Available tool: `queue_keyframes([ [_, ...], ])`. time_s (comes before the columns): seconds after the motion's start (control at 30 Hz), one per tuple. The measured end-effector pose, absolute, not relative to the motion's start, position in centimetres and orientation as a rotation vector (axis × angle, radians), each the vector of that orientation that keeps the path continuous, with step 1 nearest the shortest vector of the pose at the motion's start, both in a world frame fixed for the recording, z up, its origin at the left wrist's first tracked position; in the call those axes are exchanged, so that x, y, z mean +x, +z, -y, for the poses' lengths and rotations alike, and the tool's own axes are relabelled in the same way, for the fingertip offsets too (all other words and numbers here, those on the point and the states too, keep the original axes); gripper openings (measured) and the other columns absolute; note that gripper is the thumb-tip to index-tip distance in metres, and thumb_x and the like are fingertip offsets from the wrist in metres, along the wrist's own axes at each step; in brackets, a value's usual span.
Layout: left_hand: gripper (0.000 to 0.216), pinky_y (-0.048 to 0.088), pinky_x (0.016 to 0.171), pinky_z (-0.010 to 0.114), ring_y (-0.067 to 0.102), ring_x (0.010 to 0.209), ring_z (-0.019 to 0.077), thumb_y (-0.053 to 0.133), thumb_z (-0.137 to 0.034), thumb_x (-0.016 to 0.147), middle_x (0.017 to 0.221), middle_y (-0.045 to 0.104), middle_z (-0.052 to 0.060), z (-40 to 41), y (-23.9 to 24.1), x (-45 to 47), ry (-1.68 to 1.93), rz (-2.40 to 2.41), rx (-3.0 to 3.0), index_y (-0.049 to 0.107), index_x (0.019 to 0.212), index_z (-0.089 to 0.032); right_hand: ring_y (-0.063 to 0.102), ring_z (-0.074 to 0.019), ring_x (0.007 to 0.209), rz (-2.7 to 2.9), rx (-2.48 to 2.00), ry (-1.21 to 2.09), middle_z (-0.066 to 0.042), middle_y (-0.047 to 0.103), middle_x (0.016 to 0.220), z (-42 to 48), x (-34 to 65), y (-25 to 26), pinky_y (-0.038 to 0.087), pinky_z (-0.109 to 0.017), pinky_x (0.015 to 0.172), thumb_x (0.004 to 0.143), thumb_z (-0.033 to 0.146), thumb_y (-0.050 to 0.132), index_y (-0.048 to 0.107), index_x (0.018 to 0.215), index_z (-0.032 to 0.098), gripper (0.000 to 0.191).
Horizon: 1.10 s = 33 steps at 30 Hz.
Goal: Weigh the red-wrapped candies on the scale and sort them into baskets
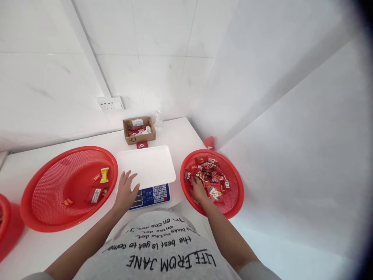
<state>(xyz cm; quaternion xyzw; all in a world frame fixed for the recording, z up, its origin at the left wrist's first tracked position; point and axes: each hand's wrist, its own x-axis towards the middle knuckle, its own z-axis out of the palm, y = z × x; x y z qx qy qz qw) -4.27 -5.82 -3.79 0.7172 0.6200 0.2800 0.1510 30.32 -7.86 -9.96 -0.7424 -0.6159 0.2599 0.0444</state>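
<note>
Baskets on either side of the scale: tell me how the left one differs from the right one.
The left basket looks larger than the right basket. The left basket holds a few scattered packets, while the right basket holds a heap of packets. The right hand reaches into the right basket; no hand is in the left basket. Both are red with mesh walls.

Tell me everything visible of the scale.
The scale has a white tray with rounded corners and, along its near side, a blue panel with number keys, a red key and dark displays. It looks plastic and rests on the white table. The left hand hides its near-left corner; contact unclear.
</note>
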Motion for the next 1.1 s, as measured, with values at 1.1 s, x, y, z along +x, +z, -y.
queue_keyframes([
  [1.1, 0.034, 0.03, 0.106, 0.052, 0.026, 0.135, 0.0291, 0.047, -0.035, 0.081, 0.133, 0.047, 0.009, 6.9, -4.4, 2.7, 0.609, -1.833, 1.895, 0.058, 0.11, -0.021, 0.049, -0.0197, 0.109, 2.239, -1.824, 1.026, -0.008, 0.051, 0.121, 7.6, 32.6, -9.2, 0.037, -0.031, 0.094, 0.079, 0.022, 0.054, 0.06, 0.112, 0.022, 0.033],
])
